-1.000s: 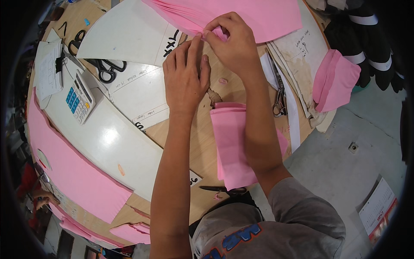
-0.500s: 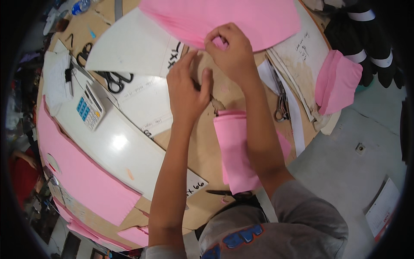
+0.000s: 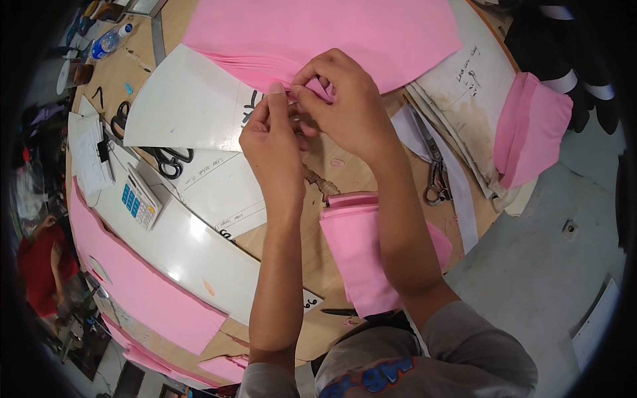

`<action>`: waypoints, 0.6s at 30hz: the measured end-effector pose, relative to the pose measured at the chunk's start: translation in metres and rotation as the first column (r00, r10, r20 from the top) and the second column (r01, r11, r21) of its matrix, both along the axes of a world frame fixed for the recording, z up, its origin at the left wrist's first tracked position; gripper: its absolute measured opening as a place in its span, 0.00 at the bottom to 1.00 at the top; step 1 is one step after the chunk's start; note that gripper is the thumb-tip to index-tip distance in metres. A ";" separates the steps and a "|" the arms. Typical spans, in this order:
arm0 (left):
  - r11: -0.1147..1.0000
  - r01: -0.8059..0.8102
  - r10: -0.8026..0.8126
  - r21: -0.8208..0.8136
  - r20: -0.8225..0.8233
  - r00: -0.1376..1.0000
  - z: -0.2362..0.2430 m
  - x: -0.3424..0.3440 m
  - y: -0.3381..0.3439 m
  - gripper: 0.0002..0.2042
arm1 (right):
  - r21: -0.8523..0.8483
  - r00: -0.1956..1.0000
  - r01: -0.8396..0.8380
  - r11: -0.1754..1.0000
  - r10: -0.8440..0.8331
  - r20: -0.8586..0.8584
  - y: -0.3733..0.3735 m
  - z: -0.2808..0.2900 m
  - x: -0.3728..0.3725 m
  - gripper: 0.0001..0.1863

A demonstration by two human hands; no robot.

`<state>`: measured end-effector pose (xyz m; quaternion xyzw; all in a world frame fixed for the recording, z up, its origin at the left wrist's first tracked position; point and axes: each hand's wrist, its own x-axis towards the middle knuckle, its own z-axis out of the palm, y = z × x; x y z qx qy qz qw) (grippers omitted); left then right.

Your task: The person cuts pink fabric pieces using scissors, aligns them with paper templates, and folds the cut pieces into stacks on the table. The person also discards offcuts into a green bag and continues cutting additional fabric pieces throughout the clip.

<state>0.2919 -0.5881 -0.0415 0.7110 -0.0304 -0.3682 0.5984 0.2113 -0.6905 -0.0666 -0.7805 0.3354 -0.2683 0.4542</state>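
A stack of pink fabric (image 3: 332, 33) spreads across the far part of the table, its many layers fanned along the near edge. My right hand (image 3: 345, 96) is closed on a bit of pink fabric at that edge, a fold of it showing between thumb and fingers. Beside it, my left hand (image 3: 275, 146) pinches the edge of the layers between thumb and fingertips. A white card pattern (image 3: 186, 99) with a curved edge lies left of the hands. Below my right forearm sits a folded pink fabric bundle (image 3: 355, 255), partly hidden by the arm.
Metal shears (image 3: 434, 159) lie on a white strip at right, black scissors (image 3: 171, 162) at left. Nearby are a calculator (image 3: 141, 199), a long white board (image 3: 186, 245), pink fabric (image 3: 149, 278) and a water bottle (image 3: 109, 43). A person in red (image 3: 46, 265) is at far left.
My left hand's thumb and fingers have come together on the fabric edge. My right hand keeps its grip, now lower and closer to the left. The whole view has shifted slightly.
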 end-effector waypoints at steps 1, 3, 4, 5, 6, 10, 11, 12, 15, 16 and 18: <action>1.000 -0.007 0.007 0.012 0.018 1.000 -0.001 0.003 -0.002 0.20 | -0.021 1.000 -0.012 1.000 0.012 -0.010 -0.001 0.000 -0.001 0.05; 0.999 -0.025 0.021 0.038 0.090 0.996 -0.006 0.008 -0.004 0.21 | -0.024 0.999 -0.037 0.999 0.036 -0.015 -0.002 -0.001 -0.001 0.05; 0.998 -0.033 0.025 0.054 0.141 0.990 -0.010 0.011 -0.003 0.22 | -0.005 0.999 -0.046 0.999 0.046 -0.011 -0.002 -0.002 -0.002 0.05; 0.997 -0.039 0.025 0.067 0.192 0.981 -0.012 0.014 -0.005 0.22 | 0.012 0.999 -0.053 0.999 0.053 -0.007 -0.003 -0.003 -0.002 0.05; 0.996 -0.044 0.026 0.081 0.214 0.976 -0.012 0.015 -0.006 0.21 | 0.032 0.999 -0.053 0.998 0.053 -0.008 -0.004 -0.003 -0.003 0.05; 0.994 -0.093 0.077 0.058 0.235 0.969 -0.004 0.011 -0.007 0.18 | 0.083 0.998 -0.056 0.995 0.058 -0.025 -0.005 0.006 -0.006 0.06; 0.993 -0.111 0.101 0.033 0.218 0.971 -0.006 0.009 -0.007 0.18 | 0.088 0.997 -0.057 0.994 0.060 -0.038 -0.005 0.007 -0.006 0.06; 0.991 -0.130 0.128 -0.003 0.225 0.966 -0.008 0.007 -0.007 0.19 | 0.080 0.997 -0.062 0.995 0.066 -0.043 -0.005 0.007 -0.006 0.07; 0.981 -0.161 0.186 -0.112 0.271 0.945 -0.017 0.003 -0.009 0.23 | 0.064 0.996 -0.077 0.995 0.080 -0.047 -0.004 0.006 -0.005 0.08; 0.978 -0.151 0.190 -0.147 0.305 0.933 -0.023 0.001 -0.010 0.23 | 0.063 0.996 -0.079 0.995 0.082 -0.040 -0.004 0.005 -0.006 0.08; 0.974 -0.137 0.198 -0.182 0.381 0.903 -0.035 -0.001 -0.011 0.23 | 0.063 0.996 -0.079 0.995 0.081 -0.028 -0.003 0.005 -0.006 0.09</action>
